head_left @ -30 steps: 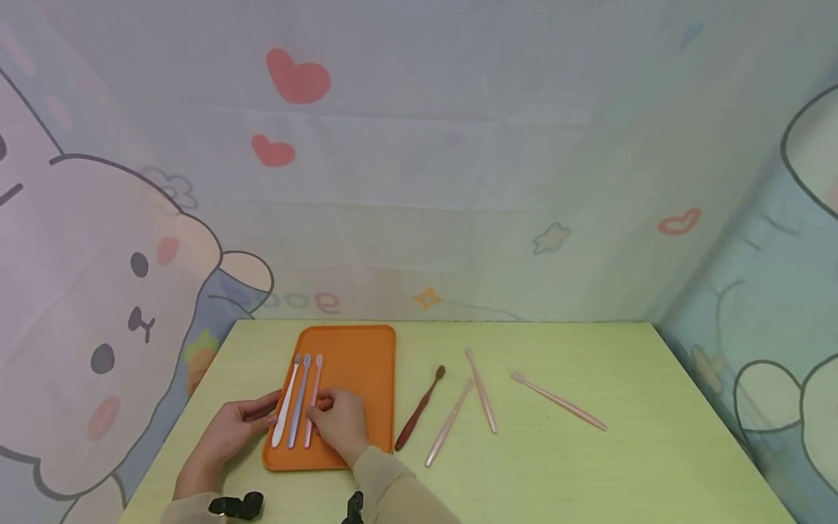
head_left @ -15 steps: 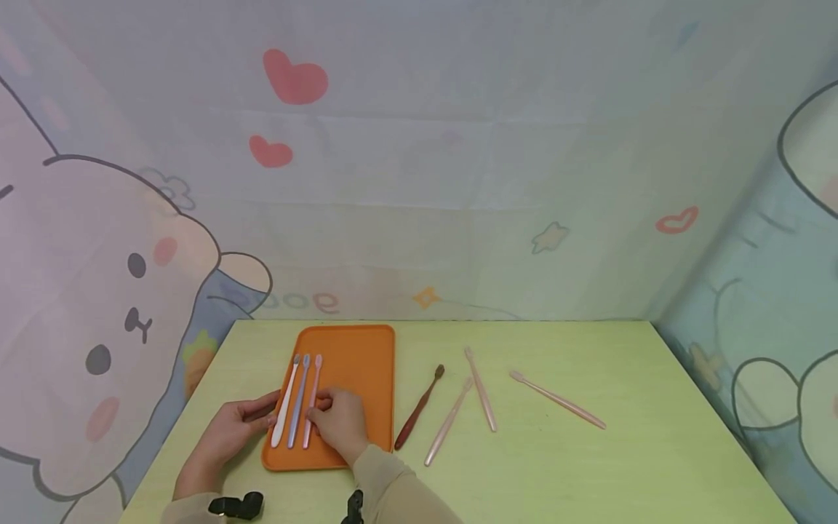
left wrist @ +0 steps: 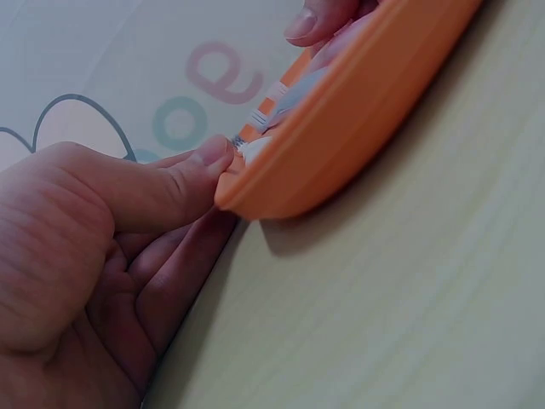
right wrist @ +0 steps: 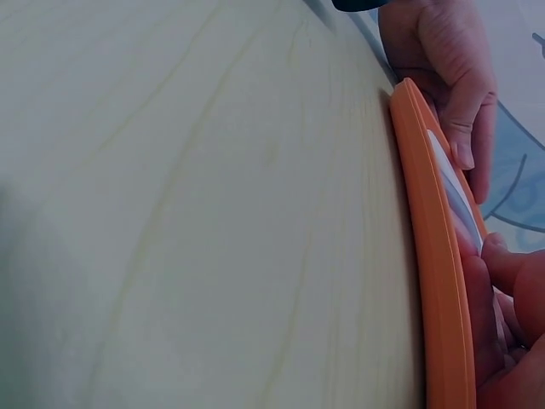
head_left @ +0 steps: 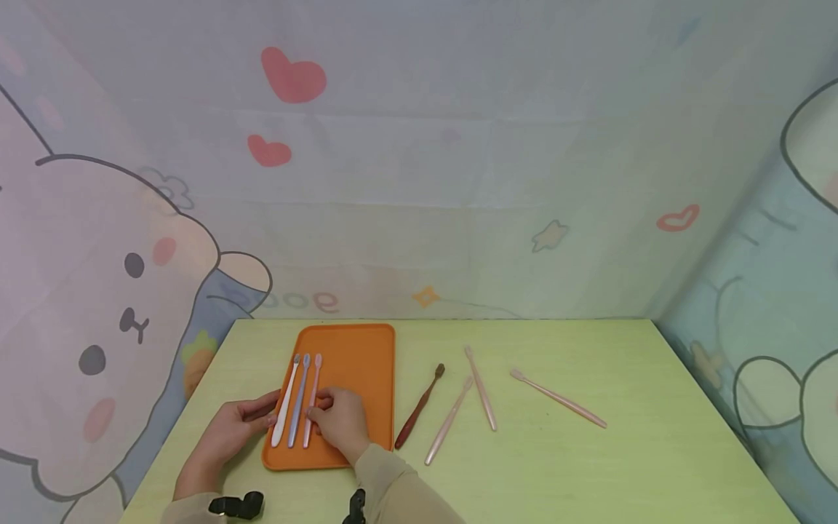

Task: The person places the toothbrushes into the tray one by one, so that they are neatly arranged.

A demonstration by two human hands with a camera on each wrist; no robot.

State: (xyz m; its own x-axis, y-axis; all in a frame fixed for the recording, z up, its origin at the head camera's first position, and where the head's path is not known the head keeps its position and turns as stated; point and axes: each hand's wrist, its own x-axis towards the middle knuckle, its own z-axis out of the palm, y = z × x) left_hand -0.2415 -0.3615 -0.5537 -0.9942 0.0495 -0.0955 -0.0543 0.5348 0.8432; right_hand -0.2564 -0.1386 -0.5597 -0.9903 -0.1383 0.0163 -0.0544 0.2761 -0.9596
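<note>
On the one orange tray (head_left: pixel 361 356), at the table's (head_left: pixel 655 451) nine o'clock, a pink toothbrush (head_left: pixel 315 382) is pinched by the right hand (head_left: pixel 343 423), apparently being aligned beside one white toothbrush (head_left: pixel 284 404) and one bluish toothbrush (head_left: pixel 298 401); the rim is gripped by the left hand (head_left: pixel 229 433). Release seems called for next. Toward three o'clock, one brown toothbrush (head_left: pixel 420 407) and three pale pink toothbrushes (head_left: pixel 448 423) are left loose.

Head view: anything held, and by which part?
The right hand pinches the slim pink toothbrush on the orange rectangular tray around mid-handle. The left hand touches the tray's left rim, with no clear grip.
</note>
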